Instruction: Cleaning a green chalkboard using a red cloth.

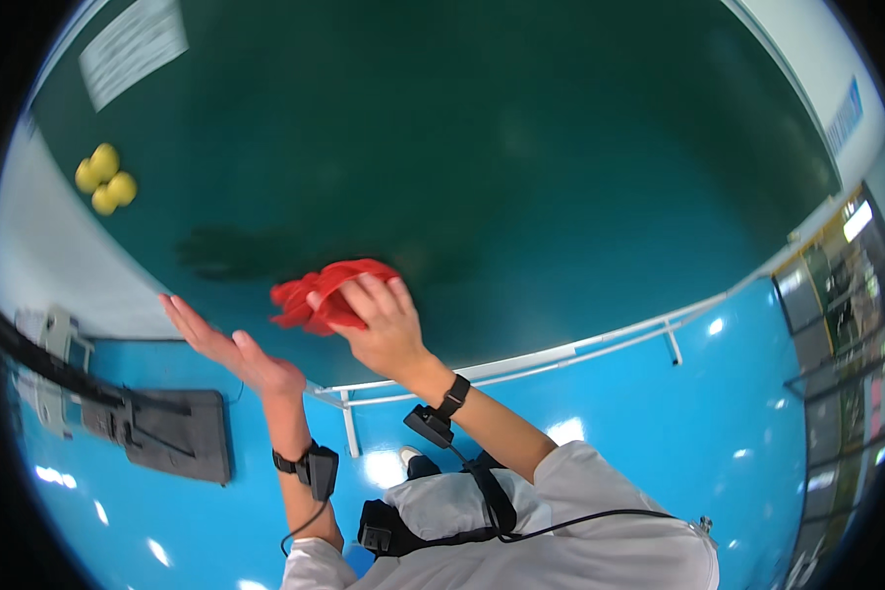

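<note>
A crumpled red cloth lies against the large dark green board, low and left of its middle. My right hand presses on the cloth from above, its fingers bent over the folds. By the board's lower left edge, my left hand is held up with straight fingers and nothing in it. Whether its fingertips touch the board or the wall, I cannot tell. A dark smear or shadow shows on the board left of the cloth.
Several yellow round pieces cluster at the board's left side, below a white paper sheet. A white rail runs along the board's lower edge. Below is a shiny blue floor, with a grey wheeled base at left.
</note>
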`<state>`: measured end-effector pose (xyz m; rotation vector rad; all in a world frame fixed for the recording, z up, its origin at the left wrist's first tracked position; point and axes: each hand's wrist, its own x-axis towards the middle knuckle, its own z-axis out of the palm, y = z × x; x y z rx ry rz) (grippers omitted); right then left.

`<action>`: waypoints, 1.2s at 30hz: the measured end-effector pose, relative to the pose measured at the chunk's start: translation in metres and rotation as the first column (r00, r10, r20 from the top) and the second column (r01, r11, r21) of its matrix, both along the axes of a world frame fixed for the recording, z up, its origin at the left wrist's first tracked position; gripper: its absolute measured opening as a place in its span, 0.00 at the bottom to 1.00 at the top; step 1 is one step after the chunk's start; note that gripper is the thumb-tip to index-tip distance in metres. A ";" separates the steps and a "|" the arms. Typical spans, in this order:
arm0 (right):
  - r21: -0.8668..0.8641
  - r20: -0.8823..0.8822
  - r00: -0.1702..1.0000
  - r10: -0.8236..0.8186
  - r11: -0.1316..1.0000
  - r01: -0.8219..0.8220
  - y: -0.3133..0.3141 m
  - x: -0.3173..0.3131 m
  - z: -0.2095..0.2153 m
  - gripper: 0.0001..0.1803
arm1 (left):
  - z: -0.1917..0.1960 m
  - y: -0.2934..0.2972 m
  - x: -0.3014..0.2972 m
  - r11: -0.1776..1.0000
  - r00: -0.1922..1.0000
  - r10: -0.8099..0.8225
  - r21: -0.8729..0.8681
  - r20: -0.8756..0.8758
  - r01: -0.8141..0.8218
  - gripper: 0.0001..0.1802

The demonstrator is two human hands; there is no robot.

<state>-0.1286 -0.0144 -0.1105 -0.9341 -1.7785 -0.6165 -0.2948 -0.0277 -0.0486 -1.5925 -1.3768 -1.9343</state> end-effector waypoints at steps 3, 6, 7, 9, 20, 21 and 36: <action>0.030 0.082 0.997 -0.008 1.000 0.006 -0.005 0.025 0.004 0.15 | 0.015 -0.003 0.020 0.997 0.992 -0.073 -0.041 -0.105 0.069 0.39; 0.054 -0.046 0.992 -0.116 0.992 0.118 -0.018 0.090 -0.009 0.11 | 0.015 -0.004 0.037 0.997 0.973 -0.045 -0.076 -0.227 0.028 0.37; 0.128 -0.127 0.981 -0.148 0.978 0.165 -0.022 0.116 -0.008 0.12 | 0.018 -0.004 0.034 0.998 0.972 -0.045 -0.063 -0.233 0.031 0.37; 0.045 -0.197 0.939 -0.282 0.954 0.296 -0.042 0.177 -0.004 0.36 | 0.016 -0.003 0.024 0.997 0.972 0.064 -0.028 -0.224 -0.072 0.37; 0.130 -0.340 0.939 -0.054 0.986 0.104 -0.042 0.181 0.002 0.41 | 0.036 -0.005 0.073 0.997 0.984 0.058 0.063 -0.168 -0.048 0.41; 0.094 -0.288 0.957 -0.029 0.994 0.059 -0.041 0.161 0.001 0.35 | 0.038 -0.008 0.086 0.996 0.981 0.065 0.065 -0.181 -0.054 0.41; 0.252 -0.806 0.592 -0.018 0.894 0.371 -0.032 0.346 0.080 0.38 | 0.024 0.018 0.130 0.966 0.949 0.230 0.171 -0.216 -0.195 0.43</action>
